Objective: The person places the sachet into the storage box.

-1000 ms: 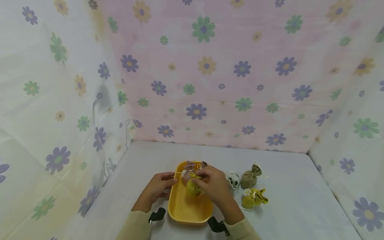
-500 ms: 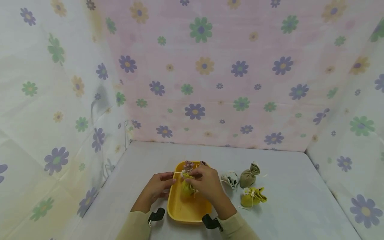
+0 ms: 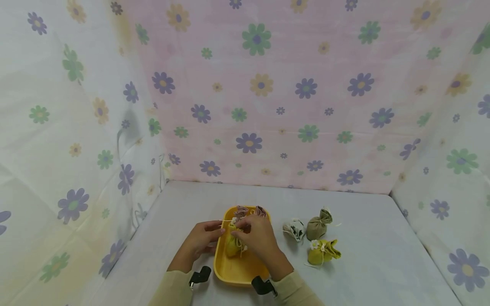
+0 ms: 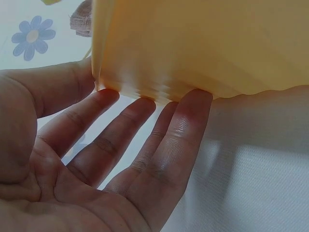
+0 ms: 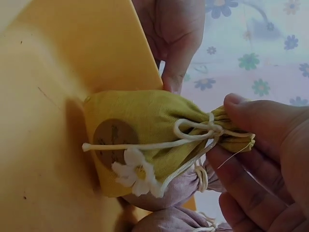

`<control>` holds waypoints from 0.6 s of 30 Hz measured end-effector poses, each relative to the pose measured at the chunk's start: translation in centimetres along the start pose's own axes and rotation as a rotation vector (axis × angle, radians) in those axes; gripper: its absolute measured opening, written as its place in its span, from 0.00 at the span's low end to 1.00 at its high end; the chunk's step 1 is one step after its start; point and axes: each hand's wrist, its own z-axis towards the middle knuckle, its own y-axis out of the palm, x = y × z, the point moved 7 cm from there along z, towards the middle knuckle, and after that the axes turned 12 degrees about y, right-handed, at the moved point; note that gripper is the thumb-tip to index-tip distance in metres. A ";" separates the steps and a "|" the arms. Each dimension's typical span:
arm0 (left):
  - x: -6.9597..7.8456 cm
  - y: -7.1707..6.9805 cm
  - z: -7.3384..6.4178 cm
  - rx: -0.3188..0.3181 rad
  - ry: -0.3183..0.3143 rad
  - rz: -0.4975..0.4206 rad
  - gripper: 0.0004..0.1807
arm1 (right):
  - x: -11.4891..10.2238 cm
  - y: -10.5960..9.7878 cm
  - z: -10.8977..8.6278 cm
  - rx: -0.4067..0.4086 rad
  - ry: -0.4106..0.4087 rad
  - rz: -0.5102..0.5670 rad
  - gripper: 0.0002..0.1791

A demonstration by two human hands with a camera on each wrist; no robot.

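Observation:
My right hand pinches the gathered neck of a yellow-green drawstring pouch between thumb and fingers. In the right wrist view, the pouch carries a white flower, a pale cord tied in a bow and a round brown label. Its base meets the floor of a yellow tray, near the left wall. My left hand holds that tray at its left side. The left wrist view has its fingertips against the outer wall and its thumb at the rim. Mauve pouches stand at the tray's far end.
Right of the tray on the white table lie a white patterned pouch, an olive-brown pouch and another yellow-green pouch. A flowered cloth walls the table at the back and both sides.
My right hand has moved left and slightly nearer with the yellow-green pouch, bringing it to the tray's left side. My left hand keeps its place on the tray.

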 end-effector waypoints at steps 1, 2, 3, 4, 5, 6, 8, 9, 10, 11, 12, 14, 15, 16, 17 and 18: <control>0.0 0.0 0.0 0.000 -0.001 0.000 0.34 | 0.0 0.1 0.0 -0.004 0.004 -0.002 0.07; 0.0 0.0 0.0 -0.002 -0.001 -0.002 0.33 | 0.0 0.1 0.0 -0.007 0.005 -0.004 0.07; 0.1 0.0 -0.1 -0.003 0.001 -0.005 0.34 | 0.0 0.2 0.0 -0.010 0.006 -0.006 0.07; 0.1 0.0 -0.1 -0.006 0.003 -0.007 0.34 | 0.0 0.2 0.0 -0.012 0.009 -0.010 0.07; 0.2 0.0 -0.1 -0.009 0.006 -0.010 0.34 | 0.0 0.3 0.0 -0.014 0.014 -0.014 0.07; 0.3 0.0 -0.1 -0.012 0.009 -0.011 0.34 | 0.0 0.3 0.0 -0.015 0.015 -0.014 0.07; 0.3 0.1 -0.2 -0.016 0.014 -0.016 0.35 | 0.0 0.4 0.0 -0.018 0.015 -0.017 0.07; 0.4 0.1 -0.2 -0.017 0.015 -0.015 0.35 | 0.0 0.4 0.0 -0.020 0.018 -0.016 0.07; 0.4 0.0 -0.1 -0.017 0.015 -0.014 0.35 | 0.0 0.5 0.0 -0.022 0.021 -0.017 0.07; 0.3 0.0 -0.1 -0.016 0.014 -0.013 0.35 | 0.0 0.5 0.0 -0.026 0.025 -0.017 0.07; 0.3 0.0 -0.1 -0.014 0.011 -0.011 0.35 | 0.1 0.6 0.0 -0.029 0.029 -0.017 0.07; 0.2 0.0 -0.1 -0.011 0.005 -0.009 0.34 | 0.1 0.8 0.0 -0.038 0.042 -0.026 0.07; 0.1 0.0 -0.1 -0.009 0.002 -0.007 0.34 | 0.2 0.8 0.0 -0.040 0.052 -0.032 0.07; 0.1 0.0 -0.1 -0.008 0.001 -0.008 0.33 | 0.2 0.9 0.1 -0.042 0.056 -0.038 0.07; 0.1 0.0 -0.1 -0.007 0.000 -0.008 0.33 | 0.2 0.9 0.0 -0.044 0.061 -0.044 0.08; 0.0 0.0 0.0 -0.007 -0.001 -0.009 0.33 | 0.2 0.9 0.0 -0.044 0.064 -0.048 0.08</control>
